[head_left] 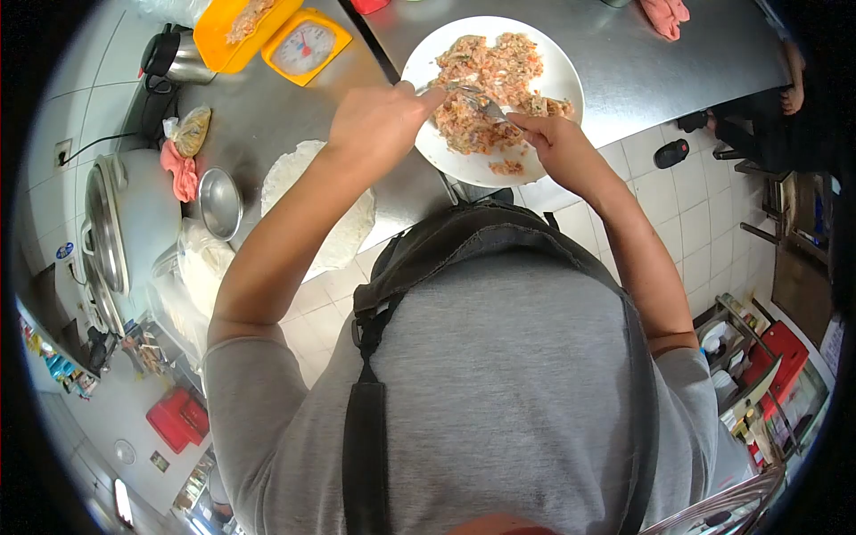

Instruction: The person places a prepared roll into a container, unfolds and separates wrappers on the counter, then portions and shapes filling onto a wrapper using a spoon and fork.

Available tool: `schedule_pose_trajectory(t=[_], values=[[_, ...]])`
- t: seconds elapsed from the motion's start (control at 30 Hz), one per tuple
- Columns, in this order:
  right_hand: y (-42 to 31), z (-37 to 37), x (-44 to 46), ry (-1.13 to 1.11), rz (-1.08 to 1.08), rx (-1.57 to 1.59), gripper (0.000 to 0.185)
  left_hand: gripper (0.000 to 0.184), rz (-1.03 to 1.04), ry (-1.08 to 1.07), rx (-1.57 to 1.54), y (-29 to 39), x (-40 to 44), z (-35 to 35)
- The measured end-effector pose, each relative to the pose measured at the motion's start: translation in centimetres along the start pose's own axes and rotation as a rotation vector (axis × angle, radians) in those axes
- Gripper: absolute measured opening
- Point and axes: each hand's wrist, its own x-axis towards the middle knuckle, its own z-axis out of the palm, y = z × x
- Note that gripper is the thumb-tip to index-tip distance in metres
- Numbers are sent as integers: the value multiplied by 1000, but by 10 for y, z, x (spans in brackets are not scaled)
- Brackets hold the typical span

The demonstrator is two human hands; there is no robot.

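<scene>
A large white plate [566, 85] holds clumps of pinkish minced meat filling [513, 67] with orange and green bits. My right hand [562, 153], at the plate's near right rim, is closed round the handle of a metal fork [486, 105], whose head rests in the filling. Over the left rim, my left hand [379, 125] is closed in a pinch. A thin metal utensil [456, 86] runs from its fingertips to the filling; its kind is unclear. Below my left forearm lies a white floury sheet [348, 227], partly hidden.
A yellow scale [305, 47] and a yellow tray [218, 36] with some filling stand at the back left. On the left are a steel bowl [219, 204], a pink cloth [181, 171] and a large lidded pot [107, 227]. At the right, another person's hand [792, 98] shows.
</scene>
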Motion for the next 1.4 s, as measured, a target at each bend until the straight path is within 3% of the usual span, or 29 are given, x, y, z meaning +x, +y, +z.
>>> schedule_pose_trajectory(t=[0.27, 0.67, 0.87, 1.03, 1.13, 1.17, 1.23, 1.27, 1.4], values=[[-2, -5, 2, 59, -3, 139, 31, 48, -30, -45, -9, -1, -1, -8], [9, -2, 6, -4, 45, 146, 34, 35, 153, 44, -40, 3, 6, 6], [14, 2, 8, 6, 39, 92, 33, 35, 150, -38, -113, 7, 17, 5], [14, -2, 4, 15, 55, 28, 33, 44, -10, -34, -213, 8, 13, 25], [14, 0, 2, 7, 8, 129, 33, 43, -84, -62, -273, 13, 11, 17], [38, 16, 5, 91, -141, 190, 36, 42, -130, -53, -322, 19, 8, 13], [-1, -11, -13, -176, 286, 585, 40, 43, -175, -96, -314, 33, 5, 6], [2, -6, -16, -187, 324, 795, 43, 45, -167, -36, -339, 40, 0, 7], [-2, -17, -32, -156, 347, 1018, 38, 49, -138, 85, -367, 48, -9, 41]])
